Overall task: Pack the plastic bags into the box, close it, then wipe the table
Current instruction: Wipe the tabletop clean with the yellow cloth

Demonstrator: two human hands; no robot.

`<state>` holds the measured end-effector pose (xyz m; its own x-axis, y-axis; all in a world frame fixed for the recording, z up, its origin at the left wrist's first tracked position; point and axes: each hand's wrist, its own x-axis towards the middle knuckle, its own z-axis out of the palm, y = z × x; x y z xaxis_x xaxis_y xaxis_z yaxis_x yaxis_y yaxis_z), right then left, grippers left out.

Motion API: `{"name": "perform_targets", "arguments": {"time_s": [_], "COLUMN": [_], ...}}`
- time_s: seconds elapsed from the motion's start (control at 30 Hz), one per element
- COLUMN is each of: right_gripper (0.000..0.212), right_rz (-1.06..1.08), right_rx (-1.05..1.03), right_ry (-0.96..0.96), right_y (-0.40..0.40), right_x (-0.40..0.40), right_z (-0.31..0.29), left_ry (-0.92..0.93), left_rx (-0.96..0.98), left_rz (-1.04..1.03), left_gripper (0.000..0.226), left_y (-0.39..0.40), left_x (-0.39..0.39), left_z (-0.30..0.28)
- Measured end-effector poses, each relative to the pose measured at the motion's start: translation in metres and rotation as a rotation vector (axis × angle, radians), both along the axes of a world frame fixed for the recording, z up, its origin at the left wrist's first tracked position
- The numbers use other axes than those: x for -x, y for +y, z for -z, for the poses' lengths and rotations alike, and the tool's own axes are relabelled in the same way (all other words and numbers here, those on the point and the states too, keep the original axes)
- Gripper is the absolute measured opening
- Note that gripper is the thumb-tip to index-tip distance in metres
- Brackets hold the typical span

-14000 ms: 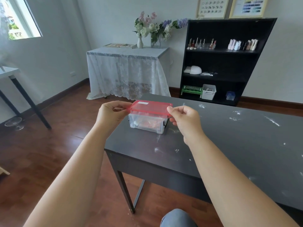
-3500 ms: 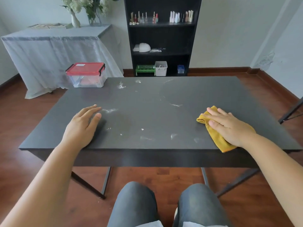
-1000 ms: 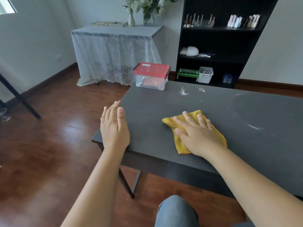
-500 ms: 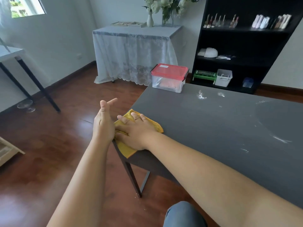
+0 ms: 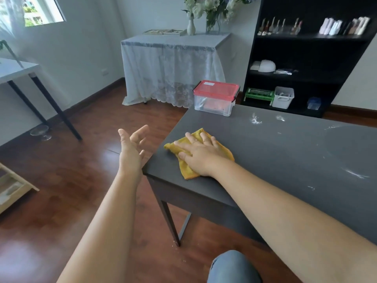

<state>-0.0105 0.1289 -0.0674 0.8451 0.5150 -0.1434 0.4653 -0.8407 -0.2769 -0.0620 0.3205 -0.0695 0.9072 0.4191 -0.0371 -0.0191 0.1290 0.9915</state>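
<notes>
My right hand lies flat, fingers spread, on a yellow cloth near the left end of the dark grey table. Off the table's left edge my left hand hovers over the floor, palm up and cupped, fingers apart, holding nothing visible. The clear box with its red lid shut stands at the table's far left corner. White dust specks lie on the table beyond and to the right of the cloth.
A black shelf unit with small containers stands behind the table. A lace-covered side table with flower vases is at the back. A white table stands at left, a glass dish on the wooden floor beneath it.
My right hand has slid the cloth from the table's left edge back to the right. My left hand has drawn away from the edge and turned palm up.
</notes>
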Motion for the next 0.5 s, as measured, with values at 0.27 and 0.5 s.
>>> {"name": "perform_targets", "arguments": {"time_s": [0.27,0.5], "right_gripper": [0.049,0.052], "right_rz": [-0.303,-0.113], "right_rx": [0.038,0.072], "right_ry": [-0.063,-0.033], "right_y": [0.06,0.078], "right_x": [0.047,-0.006], "right_z": [0.002,-0.009], "left_ry": [0.007,-0.078], "left_rx": [-0.132,-0.621], "left_rz": [0.017,-0.031], "left_gripper": [0.072,0.057], "left_y": [0.008,-0.017], "left_x": [0.004,-0.003], "left_z": [-0.013,-0.012]}}
